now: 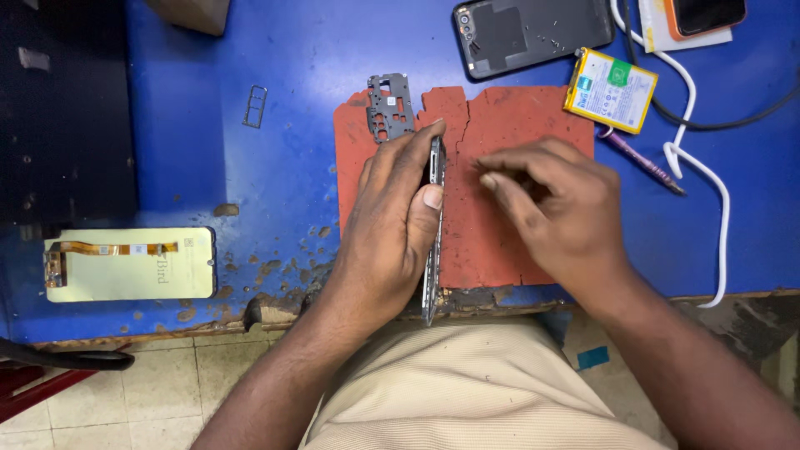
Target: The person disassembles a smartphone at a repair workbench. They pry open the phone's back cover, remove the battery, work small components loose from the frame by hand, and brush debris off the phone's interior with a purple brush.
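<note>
Left hand grips a thin dark phone frame stood on its edge, thumb pressed on the upper rim, the frame's lower end overhanging the bench edge. Right hand rests just beside it on the cracked red rubber mat, fingers curled, tips pinched together; whether they hold anything, cannot tell. Beyond the left fingertips: a grey perforated plastic cover plate. Beyond the right hand: a yellow-edged rectangular battery with white label and green sticker, a dark open phone body. Far off the left hand: a pale display panel with orange flex ribbon on the worn blue bench.
</note>
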